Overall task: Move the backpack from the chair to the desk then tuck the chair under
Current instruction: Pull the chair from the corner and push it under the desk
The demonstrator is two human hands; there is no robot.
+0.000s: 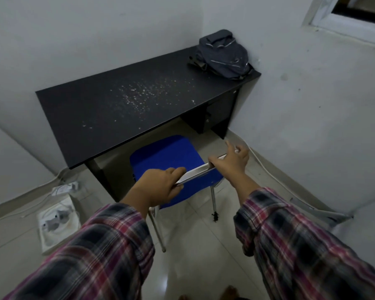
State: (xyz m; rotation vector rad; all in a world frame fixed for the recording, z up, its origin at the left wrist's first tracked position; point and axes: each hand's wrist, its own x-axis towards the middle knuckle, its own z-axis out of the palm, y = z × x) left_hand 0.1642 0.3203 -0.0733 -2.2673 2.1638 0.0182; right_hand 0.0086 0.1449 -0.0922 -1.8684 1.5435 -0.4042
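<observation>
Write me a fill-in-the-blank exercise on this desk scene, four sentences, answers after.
1. The backpack lies on the desk's far ____ corner.
2. The chair's seat is coloured ____.
3. The left hand is closed on the chair's ____.
4. The right hand has its fingers spread ____.

Missing words: right; blue; backrest; open

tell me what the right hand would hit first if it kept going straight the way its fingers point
Probably the desk's drawer unit. The right hand hovers open over the blue chair's backrest, fingers aimed forward toward the desk, with only bare floor between; depth is unclear.
</observation>
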